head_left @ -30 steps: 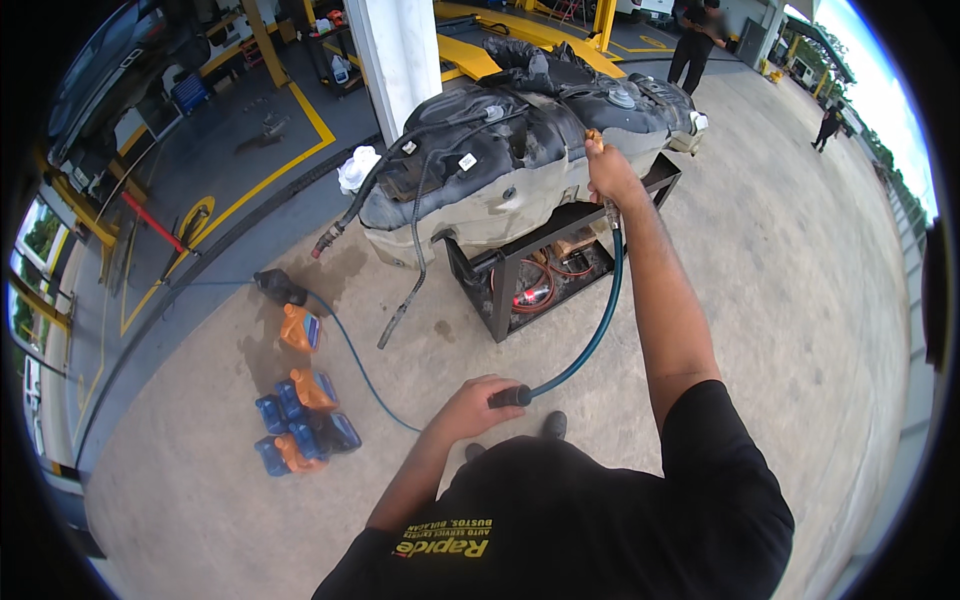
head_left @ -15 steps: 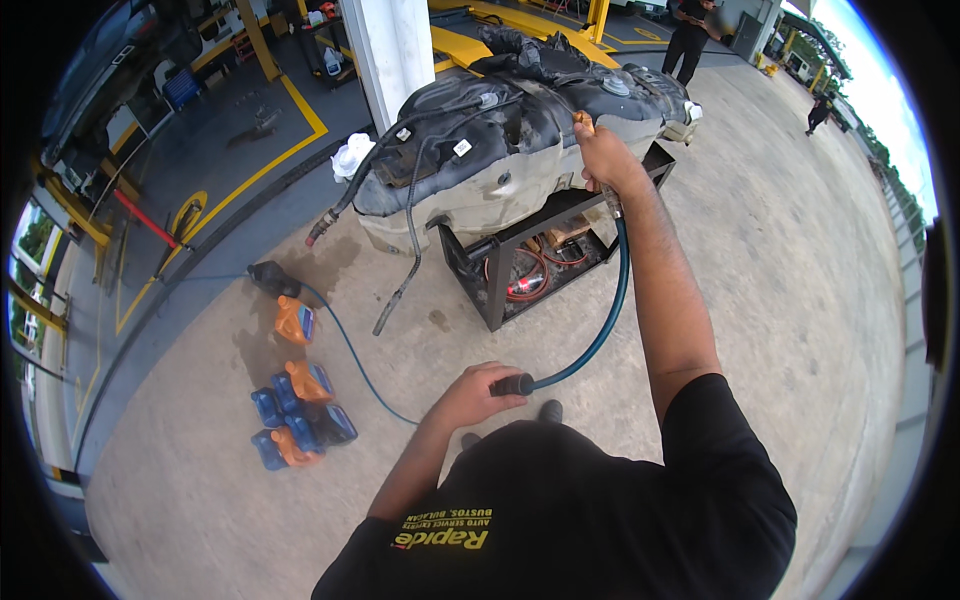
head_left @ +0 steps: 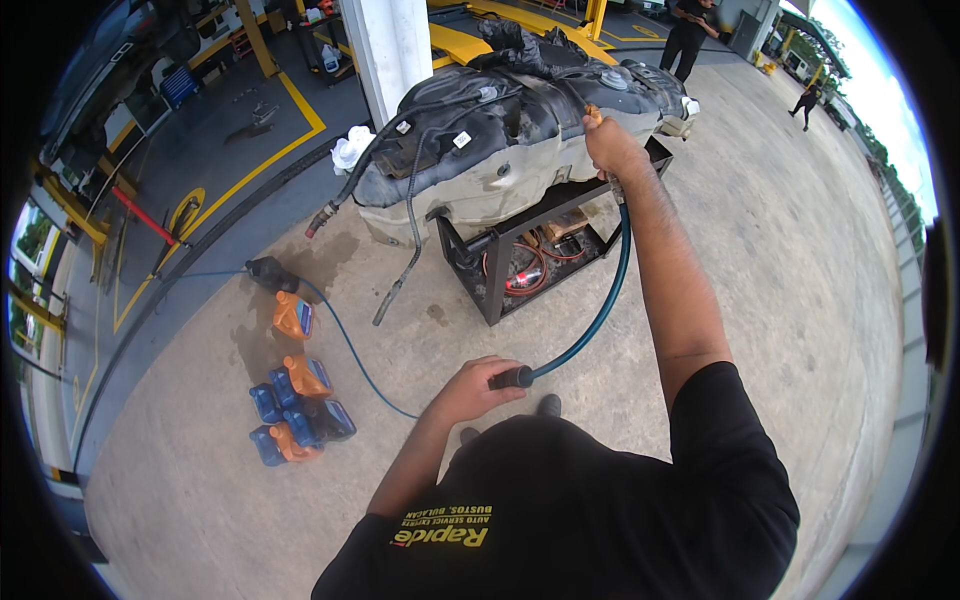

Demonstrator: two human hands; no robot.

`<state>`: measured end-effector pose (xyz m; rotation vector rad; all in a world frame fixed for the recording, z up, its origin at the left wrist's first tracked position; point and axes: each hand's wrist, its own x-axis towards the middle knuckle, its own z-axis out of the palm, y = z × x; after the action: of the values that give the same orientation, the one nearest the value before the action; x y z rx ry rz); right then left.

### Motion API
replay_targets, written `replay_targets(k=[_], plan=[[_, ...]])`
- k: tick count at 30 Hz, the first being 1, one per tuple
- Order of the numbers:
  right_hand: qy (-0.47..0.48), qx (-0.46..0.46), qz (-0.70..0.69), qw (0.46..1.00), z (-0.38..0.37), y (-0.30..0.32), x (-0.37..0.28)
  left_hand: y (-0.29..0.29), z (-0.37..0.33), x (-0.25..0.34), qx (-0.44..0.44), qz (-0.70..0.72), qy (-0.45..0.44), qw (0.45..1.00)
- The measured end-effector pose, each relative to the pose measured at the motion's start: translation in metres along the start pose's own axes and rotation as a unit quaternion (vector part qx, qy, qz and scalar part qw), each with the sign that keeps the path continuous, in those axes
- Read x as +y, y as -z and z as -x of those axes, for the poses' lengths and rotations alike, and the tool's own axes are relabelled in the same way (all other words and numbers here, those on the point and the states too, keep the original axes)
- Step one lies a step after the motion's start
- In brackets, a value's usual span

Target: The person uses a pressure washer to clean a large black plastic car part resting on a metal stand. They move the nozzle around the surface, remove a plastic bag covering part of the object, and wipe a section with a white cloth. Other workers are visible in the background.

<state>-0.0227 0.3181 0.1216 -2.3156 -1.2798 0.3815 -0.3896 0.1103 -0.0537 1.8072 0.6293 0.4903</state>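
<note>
My right hand (head_left: 614,146), arm stretched forward, is closed around a hose nozzle with an orange tip (head_left: 593,111). From below that fist a blue-green hose (head_left: 606,308) curves down to a black cylindrical fitting (head_left: 513,378). My left hand (head_left: 474,388) grips this fitting near my body. Beyond my right hand lies a large dirty fuel tank (head_left: 470,195), black on top and beige along its side. A thick black hose (head_left: 362,175) and a thinner ribbed hose (head_left: 411,205) hang off its left end. The nozzle's body is mostly hidden by my fingers.
Under the tank stands a dark metal cart (head_left: 494,290) with a coiled red hose on its shelf. Orange and blue jugs (head_left: 292,315) sit on the floor at left, beside a thin blue hose (head_left: 352,350). A white pillar (head_left: 388,60) rises behind. Two people (head_left: 686,40) stand farther off.
My right hand has shifted slightly right with the nozzle, and the hose has swung with it. My left hand stays nearly where it was. The distant person at right has changed stance.
</note>
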Motion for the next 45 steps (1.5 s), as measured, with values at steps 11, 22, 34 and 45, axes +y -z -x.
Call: replay_targets(k=[11, 22, 34, 45], plan=[[-0.014, 0.026, 0.098, 0.995, 0.025, 0.032, -0.02, -0.004, 0.0, 0.008, -0.008, 0.027, 0.003, 1.0], [-0.029, 0.011, 0.075, 0.997, 0.03, 0.028, -0.028, -0.002, 0.003, 0.009, -0.008, 0.012, 0.012, 1.0], [0.016, -0.035, 0.018, 0.999, 0.024, 0.027, -0.029, -0.003, 0.001, 0.008, 0.012, 0.025, -0.01, 1.0], [0.098, -0.05, -0.093, 0.99, 0.023, 0.011, -0.047, 0.007, 0.0, 0.015, 0.011, -0.022, 0.003, 1.0]])
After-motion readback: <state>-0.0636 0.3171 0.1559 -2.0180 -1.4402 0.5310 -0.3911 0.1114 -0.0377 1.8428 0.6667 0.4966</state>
